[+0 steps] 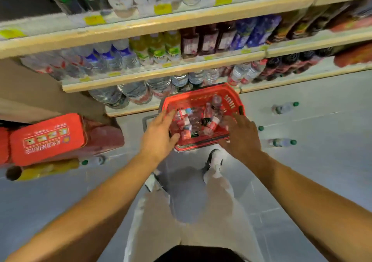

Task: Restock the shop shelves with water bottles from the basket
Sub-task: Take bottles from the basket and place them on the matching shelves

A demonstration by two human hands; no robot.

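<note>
A red plastic basket [231, 100] sits on the grey tiled floor [322, 171], just in front of the lowest shelf [130, 110] of bottled drinks, and holds a jumble of small water bottles [209, 120] with red labels. The left hand [159, 136] hangs over the basket's left rim, fingers spread and relaxed, gripping nothing — the right hand [239, 134] hovers over the near right corner, likewise spread and empty. Right of the basket, two green-capped bottles [283, 107] lie on the floor. Left of the basket stands a red shrink-wrapped pack [48, 138].
</note>
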